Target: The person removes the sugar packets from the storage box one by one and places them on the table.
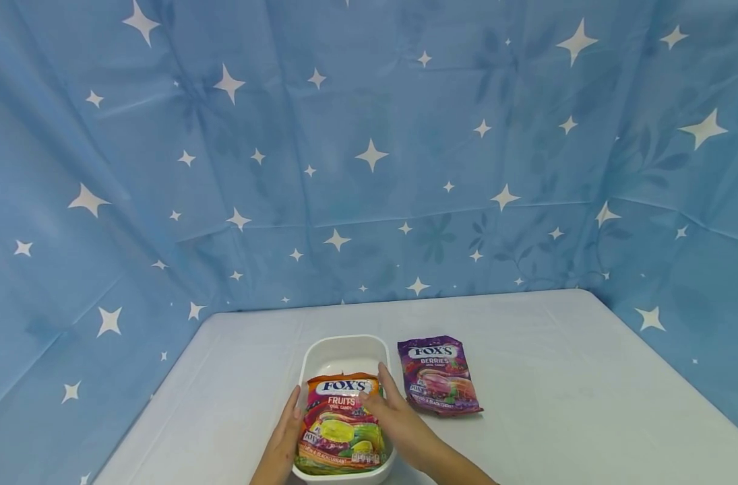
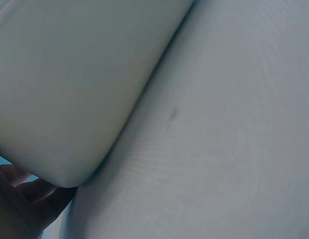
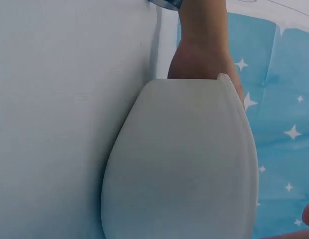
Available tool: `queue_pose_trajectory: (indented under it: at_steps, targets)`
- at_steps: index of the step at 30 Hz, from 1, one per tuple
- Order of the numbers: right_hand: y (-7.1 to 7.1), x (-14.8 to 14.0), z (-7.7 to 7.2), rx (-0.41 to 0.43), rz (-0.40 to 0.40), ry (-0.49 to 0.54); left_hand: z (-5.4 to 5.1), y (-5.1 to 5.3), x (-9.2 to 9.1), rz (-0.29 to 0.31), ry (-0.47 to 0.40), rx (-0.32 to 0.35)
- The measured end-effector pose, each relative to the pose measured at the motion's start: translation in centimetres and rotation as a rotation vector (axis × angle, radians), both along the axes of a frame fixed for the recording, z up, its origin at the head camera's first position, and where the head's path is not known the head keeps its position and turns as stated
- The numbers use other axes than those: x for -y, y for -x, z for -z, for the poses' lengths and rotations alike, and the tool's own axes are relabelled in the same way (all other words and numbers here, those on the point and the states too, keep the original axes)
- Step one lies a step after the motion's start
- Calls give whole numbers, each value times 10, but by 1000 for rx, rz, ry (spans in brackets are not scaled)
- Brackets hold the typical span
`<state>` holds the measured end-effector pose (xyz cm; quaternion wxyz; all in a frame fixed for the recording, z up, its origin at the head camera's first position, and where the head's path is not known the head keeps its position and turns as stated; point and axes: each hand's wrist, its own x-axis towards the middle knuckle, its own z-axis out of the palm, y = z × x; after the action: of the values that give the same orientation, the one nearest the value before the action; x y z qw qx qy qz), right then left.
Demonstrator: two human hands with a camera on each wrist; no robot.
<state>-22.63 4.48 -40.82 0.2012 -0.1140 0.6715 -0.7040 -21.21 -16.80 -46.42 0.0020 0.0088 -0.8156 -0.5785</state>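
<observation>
While the Fruits packet [image 1: 338,431] lies in the white tray [image 1: 344,350]; left grip [image 1: 282,438] spread alongside; right grip [image 1: 405,421] spread over packet

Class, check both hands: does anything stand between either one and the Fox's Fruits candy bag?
For the right hand, nothing visible does: its thumb lies over the Fox's Fruits candy bag. For the left hand, the left rim of the white container stands between it and the bag.
</observation>
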Motion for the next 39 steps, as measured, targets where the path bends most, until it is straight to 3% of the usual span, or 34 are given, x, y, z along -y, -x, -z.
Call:
queue_pose_trajectory:
  at_steps: [13,17,26,32,39]
  targets:
    - [3,6,9,122,-14,186,0,0,-1,-14,16,24]
    - [6,6,11,159,-51,247,-2,0,0,-16,19,33]
    - [9,6,14,265,-136,230,-2,-1,1,3,-7,20]
    - [9,5,15,223,-137,152,-1,-2,0,19,-31,-1]
    - [4,8,16,46,-104,-15,-1,-2,0,5,-12,-8]
